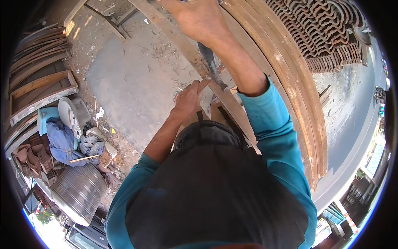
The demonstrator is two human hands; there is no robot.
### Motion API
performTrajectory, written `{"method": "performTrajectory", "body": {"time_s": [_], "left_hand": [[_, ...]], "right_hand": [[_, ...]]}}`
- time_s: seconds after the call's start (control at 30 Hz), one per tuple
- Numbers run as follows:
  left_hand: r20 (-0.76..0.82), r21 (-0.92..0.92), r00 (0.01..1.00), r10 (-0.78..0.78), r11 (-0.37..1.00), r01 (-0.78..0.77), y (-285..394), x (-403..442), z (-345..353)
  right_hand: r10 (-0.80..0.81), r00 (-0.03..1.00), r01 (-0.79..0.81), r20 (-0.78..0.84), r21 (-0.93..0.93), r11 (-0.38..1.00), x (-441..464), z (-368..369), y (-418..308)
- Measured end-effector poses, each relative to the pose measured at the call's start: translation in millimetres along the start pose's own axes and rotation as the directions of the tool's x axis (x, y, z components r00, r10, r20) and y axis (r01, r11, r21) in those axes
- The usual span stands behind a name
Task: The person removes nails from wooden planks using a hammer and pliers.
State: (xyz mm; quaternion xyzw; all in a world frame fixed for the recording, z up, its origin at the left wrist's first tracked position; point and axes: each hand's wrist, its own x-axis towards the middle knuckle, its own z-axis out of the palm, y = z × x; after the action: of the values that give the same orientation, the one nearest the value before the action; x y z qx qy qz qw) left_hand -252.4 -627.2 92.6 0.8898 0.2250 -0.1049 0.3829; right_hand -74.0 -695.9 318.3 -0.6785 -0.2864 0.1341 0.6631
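Observation:
A long wooden board (227,98) runs diagonally from the top of the view down in front of my body. My left hand (188,98) lies against the board's left side, its fingers reaching onto the wood; whether it pinches anything small there is hidden. Above the board, at the top edge, my right hand (197,18) is closed round something whose upper part is cut off. A dark metal tool (208,58) extends below my right hand, its lower end at the board beside my left fingertips.
Long wooden beams (290,74) lie stacked on the right, with piled roof tiles (319,33) beyond. Timber and a wooden frame (43,91) stand at left, above blue cloth (62,139) and a ribbed metal drum (81,189). Nails or scraps litter the ground.

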Motion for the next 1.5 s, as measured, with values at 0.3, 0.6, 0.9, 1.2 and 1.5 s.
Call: {"method": "performTrajectory", "body": {"time_s": [0.3,0.6,0.9,1.2,1.5], "left_hand": [[-0.018,0.006,1.000,-0.003,1.000,0.003,-12,0,-4],[0.026,0.073,1.000,0.014,0.997,-0.016,-15,0,0],[0.073,0.089,0.996,0.042,0.995,-0.049,-3,-4,-14],[0.085,0.068,0.993,0.083,0.994,-0.089,-10,8,0],[0.183,0.042,0.979,0.093,0.994,-0.102,-19,-15,6]], "right_hand": [[0.008,1.000,-0.009,0.014,0.065,0.998,-13,-6,-3],[-0.292,0.955,0.292,-0.056,0.356,0.888,-110,-50,11],[0.022,0.993,0.004,-0.114,0.222,0.975,-60,-43,-15],[-0.018,0.951,0.109,-0.308,0.281,0.953,-79,-18,-10],[-0.050,0.930,0.114,-0.365,0.155,0.981,-98,-14,-11]]}}
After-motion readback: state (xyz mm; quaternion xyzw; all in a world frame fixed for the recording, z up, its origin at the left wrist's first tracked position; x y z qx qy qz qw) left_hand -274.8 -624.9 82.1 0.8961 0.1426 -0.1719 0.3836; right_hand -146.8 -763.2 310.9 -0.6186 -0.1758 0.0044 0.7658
